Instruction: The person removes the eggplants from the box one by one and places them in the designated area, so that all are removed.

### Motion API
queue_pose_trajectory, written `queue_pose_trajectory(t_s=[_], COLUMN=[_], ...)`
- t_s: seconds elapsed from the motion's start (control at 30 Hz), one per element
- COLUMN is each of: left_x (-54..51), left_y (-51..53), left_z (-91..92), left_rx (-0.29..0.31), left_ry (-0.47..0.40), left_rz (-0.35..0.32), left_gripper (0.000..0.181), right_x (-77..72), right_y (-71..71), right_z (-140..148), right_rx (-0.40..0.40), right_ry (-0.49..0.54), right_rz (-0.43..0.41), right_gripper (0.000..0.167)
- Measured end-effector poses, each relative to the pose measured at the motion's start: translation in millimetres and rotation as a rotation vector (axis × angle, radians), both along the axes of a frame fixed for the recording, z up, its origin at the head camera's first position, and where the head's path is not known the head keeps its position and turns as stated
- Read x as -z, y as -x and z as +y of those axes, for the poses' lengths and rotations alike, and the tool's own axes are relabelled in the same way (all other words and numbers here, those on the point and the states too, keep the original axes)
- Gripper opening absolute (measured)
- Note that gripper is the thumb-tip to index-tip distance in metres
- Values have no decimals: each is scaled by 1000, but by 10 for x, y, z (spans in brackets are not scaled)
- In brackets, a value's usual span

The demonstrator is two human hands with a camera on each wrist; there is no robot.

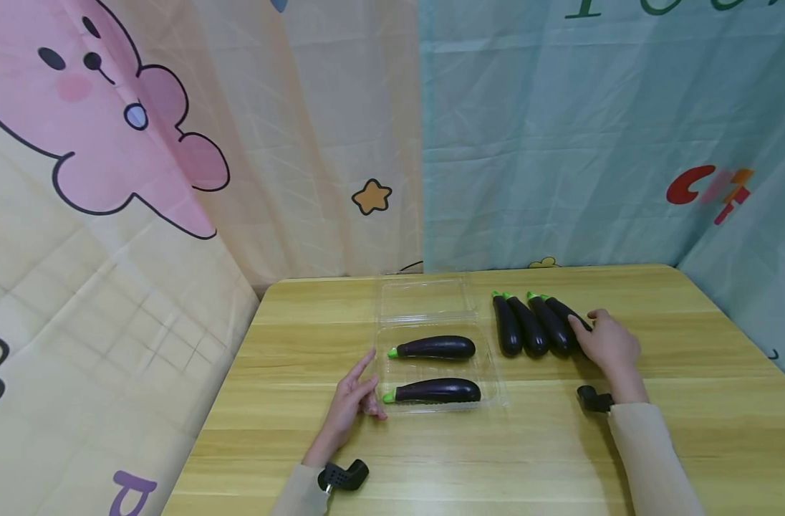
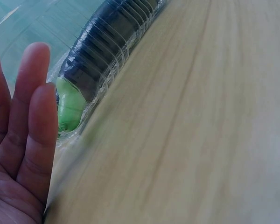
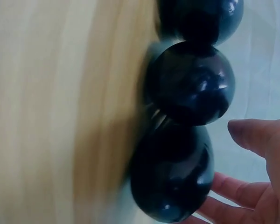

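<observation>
Two dark purple eggplants with green stem ends, the upper eggplant (image 1: 436,347) and the lower eggplant (image 1: 439,390), lie crosswise in a clear plastic container (image 1: 495,380). My left hand (image 1: 352,401) is at the container's left side with fingers extended; the left wrist view shows them next to a green stem end (image 2: 70,105). Several more eggplants (image 1: 528,326) lie side by side to the right. At the rightmost eggplant (image 3: 172,172) is my right hand (image 1: 612,347), its fingers partly hidden behind the eggplant and its thumb standing apart from it.
The container's clear lid (image 1: 425,297) lies folded back toward the table's far edge. A wooden table (image 1: 289,344) carries everything, with printed curtains (image 1: 528,143) hanging behind it. Each wrist wears a black camera mount (image 1: 344,475).
</observation>
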State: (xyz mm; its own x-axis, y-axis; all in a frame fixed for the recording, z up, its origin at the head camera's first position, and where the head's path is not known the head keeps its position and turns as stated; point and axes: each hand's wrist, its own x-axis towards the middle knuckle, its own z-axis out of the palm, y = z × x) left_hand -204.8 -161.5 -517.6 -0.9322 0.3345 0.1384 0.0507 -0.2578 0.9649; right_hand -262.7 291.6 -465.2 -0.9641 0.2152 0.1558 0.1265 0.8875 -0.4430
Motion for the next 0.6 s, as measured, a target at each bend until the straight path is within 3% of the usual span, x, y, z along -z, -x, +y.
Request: queue_pose_trajectory(t_s=[0.13,0.23,0.43,0.6], left_x=[-2,5,22,16], left_y=[-6,-7,9,13], left_z=[-5,-14,-16,-9], left_rx=[-1,1,3,1], left_ry=[1,2,-1,0], left_rz=[-3,-2,16,1], left_gripper=[62,62,61,62], right_x=[-96,-225,-467,-555], right_y=[-22,-43,-59,-99], right_z=[-113,-284,-710,-1064], right_rx=[-19,-70,-281,-458], right_ry=[-24,-32,14,35], right_rz=[83,191,357,349], right_gripper=[60,52,39,27])
